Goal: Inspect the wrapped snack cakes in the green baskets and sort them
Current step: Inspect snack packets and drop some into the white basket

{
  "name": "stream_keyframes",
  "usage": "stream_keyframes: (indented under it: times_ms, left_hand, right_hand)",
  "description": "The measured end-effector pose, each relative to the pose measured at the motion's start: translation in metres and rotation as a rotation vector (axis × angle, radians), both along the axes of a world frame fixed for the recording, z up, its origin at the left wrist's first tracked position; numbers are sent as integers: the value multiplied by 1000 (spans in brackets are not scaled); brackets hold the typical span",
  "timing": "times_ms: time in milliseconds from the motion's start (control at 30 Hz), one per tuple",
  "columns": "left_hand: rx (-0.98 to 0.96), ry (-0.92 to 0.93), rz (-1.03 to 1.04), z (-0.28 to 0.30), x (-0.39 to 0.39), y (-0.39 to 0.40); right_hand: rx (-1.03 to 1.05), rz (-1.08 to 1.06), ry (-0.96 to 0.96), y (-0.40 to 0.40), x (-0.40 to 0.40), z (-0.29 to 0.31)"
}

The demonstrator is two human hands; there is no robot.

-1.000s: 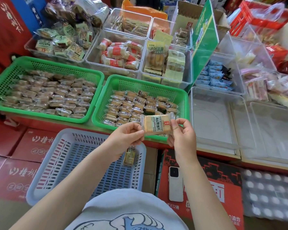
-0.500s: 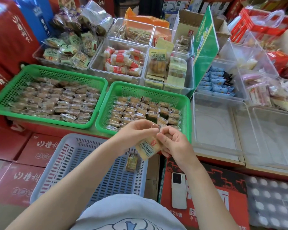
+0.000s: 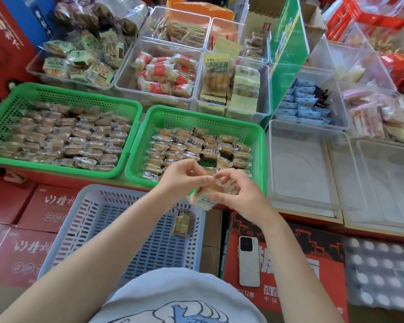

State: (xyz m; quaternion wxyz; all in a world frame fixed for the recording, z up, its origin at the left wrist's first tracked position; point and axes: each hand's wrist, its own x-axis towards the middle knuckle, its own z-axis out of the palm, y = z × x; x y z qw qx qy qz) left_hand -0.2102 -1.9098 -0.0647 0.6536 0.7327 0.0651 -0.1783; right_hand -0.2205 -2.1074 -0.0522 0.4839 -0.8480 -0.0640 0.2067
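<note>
Since 1 second ago the cake (image 3: 204, 197) has come down from in front of the right green basket (image 3: 258, 145) to its near rim, tilting from flat and label-up to edge-on. Both hands (image 3: 181, 177) (image 3: 237, 195) have closed together, fingertips nearly touching above the wrapper.

Legible markings, placed relative to your white phone (image 3: 249, 261): the red carton (image 3: 287, 257) beneath it reads "X 12" along its lower edge, just below the phone. Far left of the phone, two red boxes (image 3: 26, 247) carry white Chinese characters, too blurred to read. The held cake's (image 3: 202, 198) label is illegible.
</note>
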Motion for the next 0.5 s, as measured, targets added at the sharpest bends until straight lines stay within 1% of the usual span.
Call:
stream_keyframes:
  times_ms: [33, 100, 167, 267, 367, 400, 500]
  left_hand:
    - [6, -8, 12, -3, 5, -2]
    - [35, -19, 44, -9, 15, -6]
    - [99, -26, 108, -17, 25, -9]
    - [299, -10, 164, -40, 41, -3]
    - [526, -13, 49, -77, 50, 5]
    - [569, 0, 7, -87, 51, 6]
    - [615, 50, -68, -103, 50, 3]
  right_hand:
    - [-53, 49, 21, 1, 4, -1]
    - [-95, 52, 35, 4, 14, -7]
    - [-124, -8, -14, 6, 27, -17]
    - [-184, -153, -107, 4, 49, -36]
    - [-135, -356, -107, 0, 73, -54]
    - [-109, -396, -94, 1, 81, -60]
    - [-103, -375, -100, 8, 104, -85]
